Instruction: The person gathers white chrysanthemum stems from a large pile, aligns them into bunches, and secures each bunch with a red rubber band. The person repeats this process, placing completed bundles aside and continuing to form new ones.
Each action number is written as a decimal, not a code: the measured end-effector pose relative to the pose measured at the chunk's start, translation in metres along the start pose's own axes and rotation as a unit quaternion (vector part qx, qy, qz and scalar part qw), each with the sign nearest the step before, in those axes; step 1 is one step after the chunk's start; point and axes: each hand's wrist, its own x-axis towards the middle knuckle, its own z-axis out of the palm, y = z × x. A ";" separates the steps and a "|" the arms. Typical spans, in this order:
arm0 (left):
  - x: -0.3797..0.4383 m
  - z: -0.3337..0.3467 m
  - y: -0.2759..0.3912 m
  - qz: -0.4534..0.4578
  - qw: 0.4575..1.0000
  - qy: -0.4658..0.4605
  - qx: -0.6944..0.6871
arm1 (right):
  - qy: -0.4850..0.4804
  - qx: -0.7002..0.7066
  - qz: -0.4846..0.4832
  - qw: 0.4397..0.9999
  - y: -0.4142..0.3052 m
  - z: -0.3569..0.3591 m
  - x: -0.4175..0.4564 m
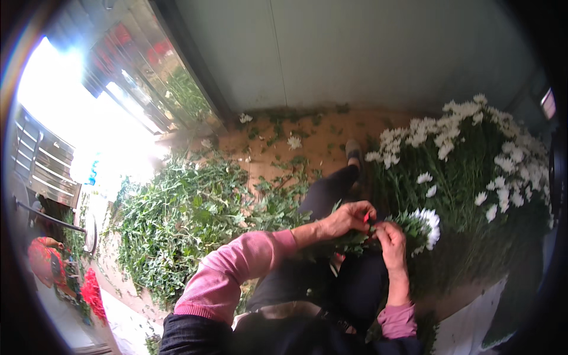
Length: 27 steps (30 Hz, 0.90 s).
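Both of my hands meet over my lap at a bunch of white chrysanthemums point(428, 227). The blooms point right, and leafy stems point(353, 244) run left below my wrist. My left hand point(348, 219) pinches a small red strip point(366, 217) beside the stems; its exact kind is too small to tell. Close by, my right hand point(392, 244) has its thumb and fingers closed around the stems just under the blooms. The fingertips of the two hands nearly touch, and partly hide the stems there.
A large heap of cut chrysanthemums point(448, 182) lies to my right. Stripped leaves point(191, 222) pile up on the left and spread over the brown floor point(266, 137). A wall point(346, 53) stands ahead. At far left are a person in red point(46, 262) and red flowers point(92, 293).
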 end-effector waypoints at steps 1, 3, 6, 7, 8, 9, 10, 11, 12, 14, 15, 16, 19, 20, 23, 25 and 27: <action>0.004 -0.001 -0.001 0.011 1.000 0.007 0.013 | 0.003 0.058 0.031 0.998 0.012 0.003 -0.001; 0.002 0.001 0.025 0.008 0.988 -0.049 0.145 | -0.014 0.103 0.020 0.994 0.000 0.001 -0.003; 0.001 -0.012 0.021 -0.027 0.986 -0.080 0.142 | -0.017 0.094 0.023 0.995 -0.002 0.004 -0.009; 0.001 -0.009 0.021 -0.042 0.988 -0.072 0.128 | -0.001 0.059 -0.006 0.998 -0.005 0.004 -0.009; 0.004 -0.011 0.025 -0.040 0.987 -0.084 0.131 | 0.026 -0.027 -0.091 0.995 -0.010 0.000 -0.006; -0.001 -0.012 0.028 -0.034 0.987 -0.078 0.135 | 0.045 -0.072 -0.109 0.990 -0.009 0.006 -0.005; 0.000 -0.011 0.032 -0.023 0.986 -0.083 0.141 | 0.058 -0.113 -0.123 0.984 -0.011 0.008 -0.004; 0.000 -0.011 0.036 -0.013 0.985 -0.091 0.147 | 0.073 -0.155 -0.134 0.976 -0.012 0.011 -0.005; -0.001 -0.012 0.039 -0.036 0.982 -0.079 0.167 | 0.081 -0.157 -0.123 0.976 -0.013 0.011 -0.003; -0.004 -0.025 0.030 -0.026 0.981 -0.089 0.171 | 0.087 -0.157 -0.134 0.975 -0.022 0.020 0.002; -0.006 -0.023 0.040 -0.054 0.981 -0.087 0.166 | 0.046 -0.170 -0.119 0.977 -0.020 0.016 0.002; -0.010 -0.026 0.038 -0.096 0.986 -0.050 0.130 | 0.054 -0.181 -0.165 0.968 -0.026 0.020 0.003; -0.001 -0.022 0.045 -0.119 0.984 -0.088 0.099 | 0.071 -0.157 -0.194 0.966 -0.008 0.018 0.008; 0.007 -0.023 0.038 -0.105 0.981 -0.086 0.142 | 0.085 -0.165 -0.186 0.965 -0.001 0.014 0.006; 0.010 -0.008 0.033 -0.087 0.985 -0.046 0.141 | 0.085 -0.167 -0.182 0.965 0.006 0.009 0.008; 0.006 -0.002 0.032 -0.060 0.987 -0.011 0.150 | 0.095 -0.185 -0.177 0.962 0.003 0.015 0.005; 0.003 -0.009 0.019 -0.032 0.981 0.019 0.192 | 0.100 -0.192 -0.179 0.960 0.003 0.019 0.004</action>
